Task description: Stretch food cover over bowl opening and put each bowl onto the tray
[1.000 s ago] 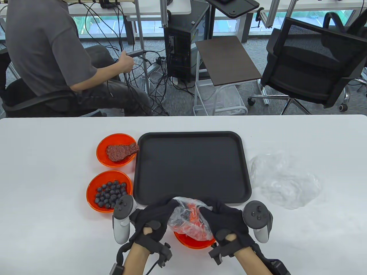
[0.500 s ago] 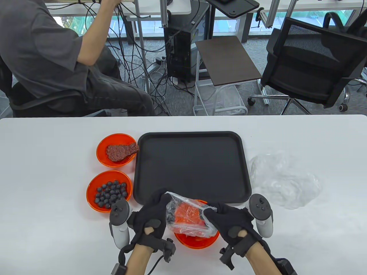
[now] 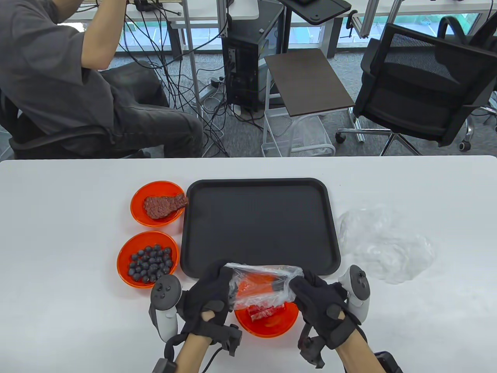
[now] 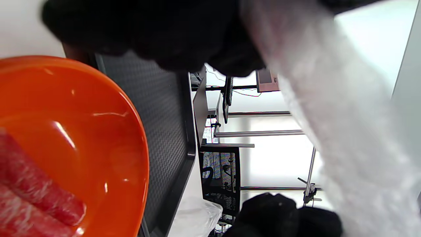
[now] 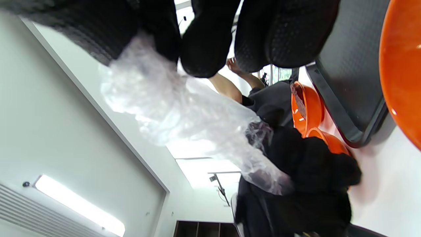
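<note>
Stretching begins: the left hand (image 3: 209, 299) and right hand (image 3: 322, 303) each pinch an edge of the clear food cover (image 3: 264, 285), pulled taut above the orange bowl of red strips (image 3: 268, 320), which sits just in front of the black tray (image 3: 260, 225). No bowl is covered or on the tray yet. Left of the tray wait the blueberry bowl (image 3: 148, 259) and meat bowl (image 3: 158, 203); spare covers (image 3: 386, 244) lie right of it.

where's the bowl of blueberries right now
In the table view the bowl of blueberries sits on the table left of the black tray, just in front of the bowl with the meat piece and beside the left hand.
</note>
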{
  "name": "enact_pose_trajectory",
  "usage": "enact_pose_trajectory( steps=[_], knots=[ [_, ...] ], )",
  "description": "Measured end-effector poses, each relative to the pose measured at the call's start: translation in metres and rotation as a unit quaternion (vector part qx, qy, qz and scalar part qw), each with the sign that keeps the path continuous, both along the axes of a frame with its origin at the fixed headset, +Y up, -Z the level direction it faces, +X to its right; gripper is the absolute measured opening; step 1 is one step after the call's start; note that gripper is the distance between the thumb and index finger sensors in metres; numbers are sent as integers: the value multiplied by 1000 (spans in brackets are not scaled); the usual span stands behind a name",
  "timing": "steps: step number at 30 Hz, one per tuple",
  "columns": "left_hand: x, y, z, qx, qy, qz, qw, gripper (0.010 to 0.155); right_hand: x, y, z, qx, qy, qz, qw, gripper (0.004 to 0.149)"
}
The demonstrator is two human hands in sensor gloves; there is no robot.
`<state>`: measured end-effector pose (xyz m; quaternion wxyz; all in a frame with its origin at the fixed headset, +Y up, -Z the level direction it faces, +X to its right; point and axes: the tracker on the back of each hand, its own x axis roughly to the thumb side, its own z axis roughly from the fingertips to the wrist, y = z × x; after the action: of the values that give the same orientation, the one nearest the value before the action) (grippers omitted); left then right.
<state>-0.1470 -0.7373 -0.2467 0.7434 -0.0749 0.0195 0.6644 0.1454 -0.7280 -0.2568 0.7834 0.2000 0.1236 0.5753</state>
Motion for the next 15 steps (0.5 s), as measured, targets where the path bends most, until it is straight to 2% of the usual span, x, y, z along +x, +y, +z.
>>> enact_pose_trajectory(
  steps=[5,9,11,15],
  knots=[
    [15,1,4,24,-11,-69,997,46,-3,-2,3,-20,-32,-72,997,44],
    [27,-3,6,31,-21,-102,994,47,-10,-6,6,-46,-31,-140,989,44],
    [28,-4,6,30,-19,-90,995,47,-7,-8,7,-62,-65,-103,991,44],
    [22,0,7,46,0,-74,996,47,3,-8,9,-53,-126,-11,991,44]
  ],
)
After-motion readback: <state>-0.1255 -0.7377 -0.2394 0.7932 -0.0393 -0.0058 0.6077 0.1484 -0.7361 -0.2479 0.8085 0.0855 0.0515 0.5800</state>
